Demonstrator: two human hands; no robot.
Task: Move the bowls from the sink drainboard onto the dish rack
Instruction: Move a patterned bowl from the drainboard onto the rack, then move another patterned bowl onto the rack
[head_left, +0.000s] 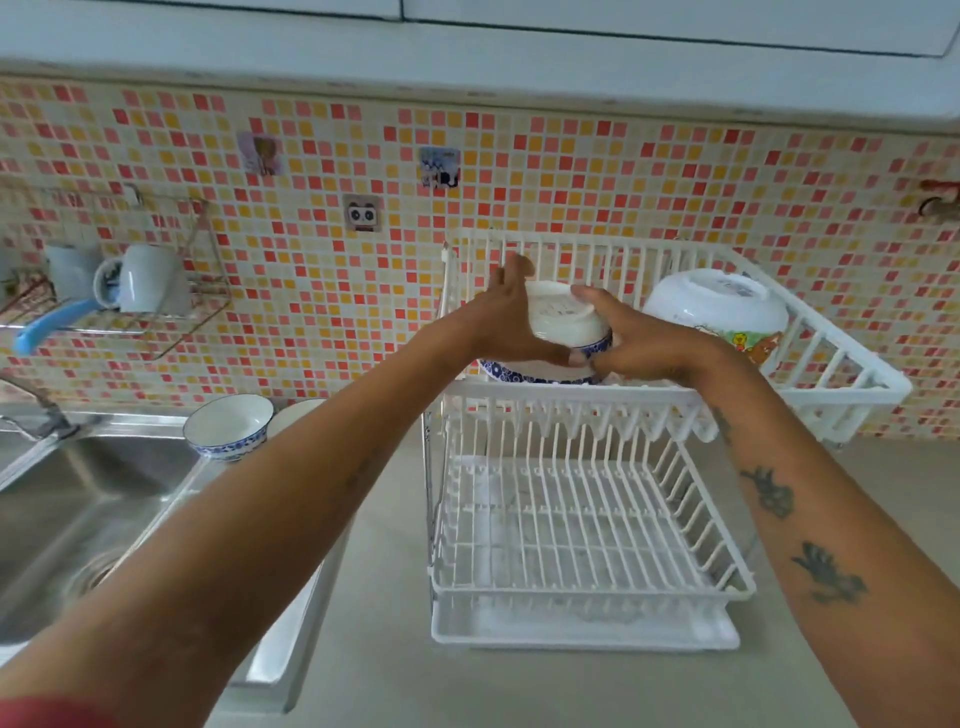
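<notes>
The white wire dish rack (587, 525) is the largest thing in view: two tiers of thin coated rods over a flat plastic drip tray, the lower tier lying bare below and nearer than the grip, the upper tier directly under it. On that upper tier, just to the right of the grip, a large white bowl (717, 306) with cartoon printing is seen inverted, smooth and glossy, leaning against the rack's outer wall. Between the two hands a smaller blue-and-white bowl (563, 322) is held upside down, its white foot tilted up and toward the camera and its patterned rim turned down. Directly beneath it a blue-patterned rim (519, 375) is visible resting on the tier; whether the held bowl is touching that rim cannot be told. The left hand (511, 322) is wrapped around the bowl's left flank with the thumb under the rim and the fingers raised behind; the right hand (628, 338) is pressed to the right flank, fingers over the foot. Both are closed on the bowl and equally near to it. The coming move is judged to turn on the drop straight down from the grip, the bowl's axis being near vertical, so only a short lowering onto the dish below would be needed. Far down and left of the grip, by the steel sink (78, 519), two more upright bowls remain: a blue-rimmed bowl (228, 423) and a plain bowl (293, 410) mostly hidden behind the left forearm.
</notes>
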